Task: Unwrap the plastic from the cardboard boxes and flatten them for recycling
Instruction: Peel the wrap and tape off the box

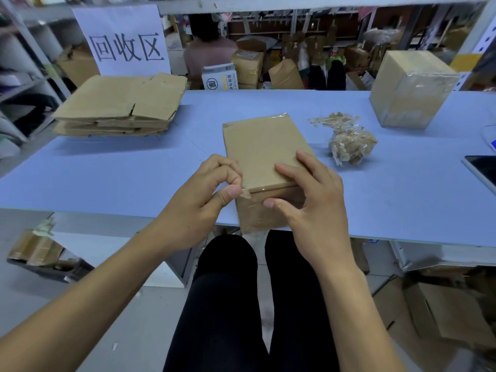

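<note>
A brown cardboard box [261,146] wrapped in clear tape stands at the front edge of the blue table [120,170], partly overhanging it. My left hand [209,194] pinches a loose end of tape [245,193] at the box's near left corner between thumb and fingers. My right hand [308,194] grips the box's near right corner, fingers on top and thumb on the front face. A taller plastic-wrapped box [410,92] stands at the back right. A stack of flattened boxes [123,106] lies at the back left.
A crumpled wad of removed tape and plastic [350,146] lies right of the box. A phone or tablet [483,170] sits at the right edge. A white sign [123,41] hangs behind the stack. A person [209,47] sits beyond the table among more cartons.
</note>
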